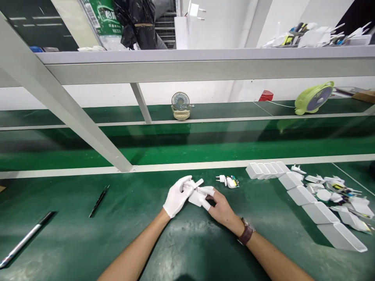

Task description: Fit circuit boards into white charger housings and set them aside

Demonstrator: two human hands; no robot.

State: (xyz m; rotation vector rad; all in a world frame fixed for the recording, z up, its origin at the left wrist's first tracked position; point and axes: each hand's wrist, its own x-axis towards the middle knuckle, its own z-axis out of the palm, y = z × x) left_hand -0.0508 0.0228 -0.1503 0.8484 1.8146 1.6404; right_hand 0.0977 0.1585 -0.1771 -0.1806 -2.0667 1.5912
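My left hand (177, 197), in a white glove, is closed on a white plastic charger housing (195, 198) above the green bench. My right hand (218, 205), with white covers on its fingertips, pinches the same housing from the right. A narrow flat white strip (199, 182) sticks out at the top between the hands; whether it is a separate part I cannot tell. Fingers hide much of the housing. Just beyond my right hand lies a white plug with an exposed circuit board (230, 181).
A row of white plastic shells (306, 203) borders a pile of charger parts (336, 195) at right. On the left lie a black pen (99, 201) and a silver-black rod (26, 240). A slanted frame post (73, 105) and an overhead shelf edge (187, 70) stand in front.
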